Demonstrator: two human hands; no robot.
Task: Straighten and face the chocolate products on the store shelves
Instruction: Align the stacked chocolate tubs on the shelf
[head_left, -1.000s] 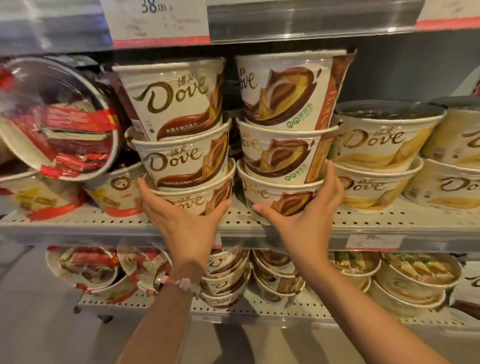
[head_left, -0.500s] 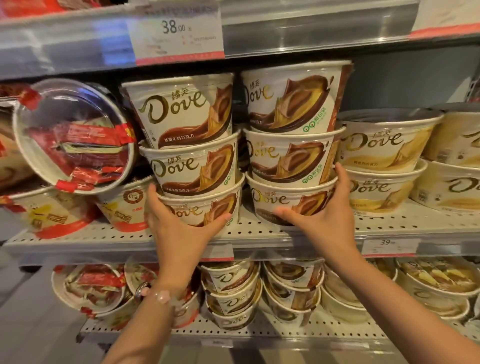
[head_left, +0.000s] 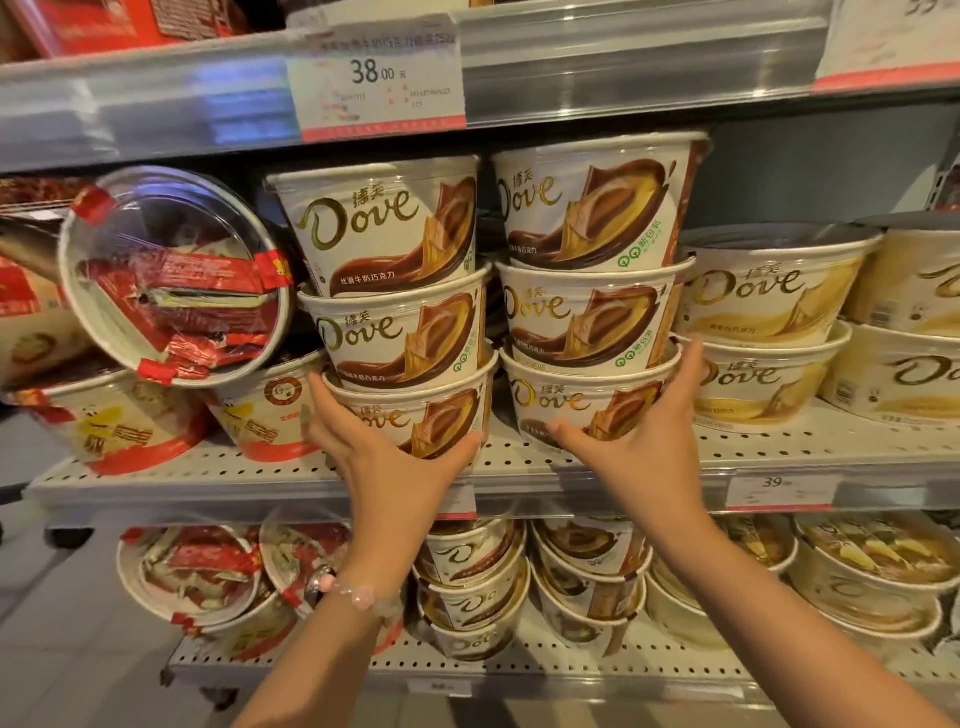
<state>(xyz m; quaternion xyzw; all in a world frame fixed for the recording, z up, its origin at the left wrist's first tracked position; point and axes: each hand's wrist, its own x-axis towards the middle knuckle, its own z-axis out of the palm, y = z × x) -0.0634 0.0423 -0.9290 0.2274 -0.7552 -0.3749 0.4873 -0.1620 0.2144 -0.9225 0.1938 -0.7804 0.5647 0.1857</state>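
While both hands work the middle shelf (head_left: 779, 447), two three-high stacks of brown Dove tubs sit side by side, logos facing out. Yellow Dove tubs (head_left: 769, 291) stacked to the right. Tipped red tub (head_left: 176, 275) on the left shows red-wrapped candy through its clear lid. Left hand (head_left: 384, 467) cups the left stack's bottom tub (head_left: 415, 415), right hand (head_left: 639, 441) cups the right stack's bottom tub (head_left: 571, 400), fingers wrapped round each
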